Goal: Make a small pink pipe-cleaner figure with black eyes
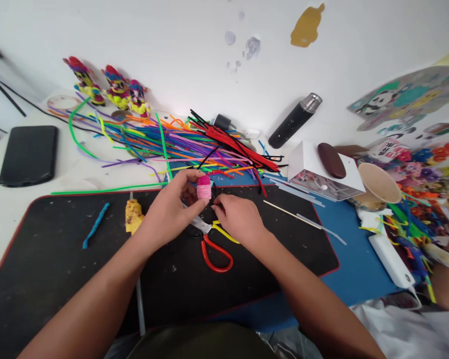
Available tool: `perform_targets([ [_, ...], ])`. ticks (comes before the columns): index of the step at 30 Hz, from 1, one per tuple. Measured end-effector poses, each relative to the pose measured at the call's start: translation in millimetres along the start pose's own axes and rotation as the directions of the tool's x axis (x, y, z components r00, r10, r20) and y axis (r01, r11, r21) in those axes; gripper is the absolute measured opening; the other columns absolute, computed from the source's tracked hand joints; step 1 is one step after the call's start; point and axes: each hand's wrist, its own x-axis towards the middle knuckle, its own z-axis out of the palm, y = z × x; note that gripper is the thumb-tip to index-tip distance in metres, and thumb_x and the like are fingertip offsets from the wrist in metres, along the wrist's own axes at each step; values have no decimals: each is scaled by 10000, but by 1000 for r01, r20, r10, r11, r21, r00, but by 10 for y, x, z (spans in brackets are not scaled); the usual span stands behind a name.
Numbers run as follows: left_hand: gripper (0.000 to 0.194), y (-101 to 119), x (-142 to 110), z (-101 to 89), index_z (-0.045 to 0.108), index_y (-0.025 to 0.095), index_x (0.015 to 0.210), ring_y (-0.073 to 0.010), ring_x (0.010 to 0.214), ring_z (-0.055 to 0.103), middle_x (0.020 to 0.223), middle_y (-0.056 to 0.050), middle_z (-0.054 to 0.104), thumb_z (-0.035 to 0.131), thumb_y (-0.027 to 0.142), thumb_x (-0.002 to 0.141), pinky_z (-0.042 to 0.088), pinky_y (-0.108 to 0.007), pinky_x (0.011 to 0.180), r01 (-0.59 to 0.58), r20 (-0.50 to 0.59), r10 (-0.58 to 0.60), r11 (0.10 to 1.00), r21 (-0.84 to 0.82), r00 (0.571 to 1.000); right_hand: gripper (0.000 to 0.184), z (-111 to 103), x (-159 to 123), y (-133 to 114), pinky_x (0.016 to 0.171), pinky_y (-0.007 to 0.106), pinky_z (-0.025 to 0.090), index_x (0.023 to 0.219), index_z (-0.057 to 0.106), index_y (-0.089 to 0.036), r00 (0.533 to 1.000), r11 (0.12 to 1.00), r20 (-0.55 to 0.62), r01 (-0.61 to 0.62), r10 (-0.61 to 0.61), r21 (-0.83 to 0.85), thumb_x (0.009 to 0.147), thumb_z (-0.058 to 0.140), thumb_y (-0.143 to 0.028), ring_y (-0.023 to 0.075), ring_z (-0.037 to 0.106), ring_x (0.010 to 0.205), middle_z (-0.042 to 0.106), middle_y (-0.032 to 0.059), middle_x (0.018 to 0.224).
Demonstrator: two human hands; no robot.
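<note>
My left hand point(177, 209) pinches a small coiled roll of pipe cleaner point(204, 188), dark pink at the top and light pink below, just above the black mat. Close by on its right, my right hand point(239, 217) has its fingertips pressed together. Whatever lies between those fingertips is too small or hidden to name. Beneath the hands rest scissors point(217, 267) with a red handle loop and a yellow one, their blades partly covered by my left hand. A yellow glue gun point(133, 215) lies partly behind my left forearm.
Bundled colourful pipe cleaners point(164, 142) spread behind the black mat point(108, 279). A blue twisted piece point(96, 225) lies left, near a phone point(29, 154). Three figurines point(115, 87), a black flask point(294, 122) and a white box point(307, 162) stand behind. Another person's arm point(447, 284) shows right.
</note>
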Motion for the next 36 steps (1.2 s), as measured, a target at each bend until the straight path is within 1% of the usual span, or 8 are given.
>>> perform_targets([
  [4,411,-17,-18,24,575,219,1311,-159,818,641,960,3,664,700,229,919,520,-293,738,-20,12,20,1000,2,1000,218,18,60,10,774,343,513,1150,747,-212,999,998,24,-21,23,-63,1088,584,-342,285,777,1006,823,95,1142],
  [8,388,-20,-15,48,585,230,1291,-167,841,657,1001,-7,688,689,229,918,536,-300,741,-39,24,38,998,44,999,237,24,91,-13,797,355,527,1172,741,-207,998,995,53,-22,28,-95,1091,572,-351,294,779,1012,819,122,1145],
  [14,400,-18,-6,47,582,228,1297,-165,841,661,1046,-20,701,678,220,909,539,-301,729,-37,25,36,997,62,999,228,24,120,-64,792,366,534,1139,722,-182,998,991,59,2,5,-133,1094,538,-310,313,793,979,822,145,1105],
  [19,400,-37,-3,49,583,227,1300,-174,819,659,992,-16,690,679,242,912,546,-312,721,-34,42,30,996,82,999,244,19,129,-75,777,366,529,1167,699,-171,997,992,70,-4,13,-124,1098,501,-295,314,797,951,825,158,1072],
  [24,393,-58,9,53,582,228,1300,-168,825,657,991,-8,686,670,240,917,537,-301,723,-43,35,40,993,112,999,212,20,118,-57,734,334,487,1126,707,-192,999,998,46,-9,12,-66,1077,533,-303,286,791,923,830,125,1060],
  [29,396,-51,16,55,583,229,1291,-171,802,651,962,-1,676,676,269,908,531,-307,719,-21,38,16,992,127,999,155,-27,57,78,695,309,426,1097,720,-233,998,998,-25,-60,60,25,1050,587,-298,237,769,868,827,54,963],
  [33,394,-77,18,65,595,234,1270,-187,780,643,914,3,659,701,312,899,533,-326,714,-1,35,-3,992,124,999,138,-73,-28,291,686,303,401,1087,729,-249,987,988,-68,-143,148,62,1046,609,-305,217,747,831,812,21,902],
  [36,399,-109,22,75,602,246,1268,-202,809,656,928,-3,669,728,335,899,549,-339,731,26,32,-28,998,61,999,127,-77,-111,463,678,301,387,1079,732,-246,978,979,-79,-186,192,84,1041,624,-300,210,731,802,802,15,875],
])
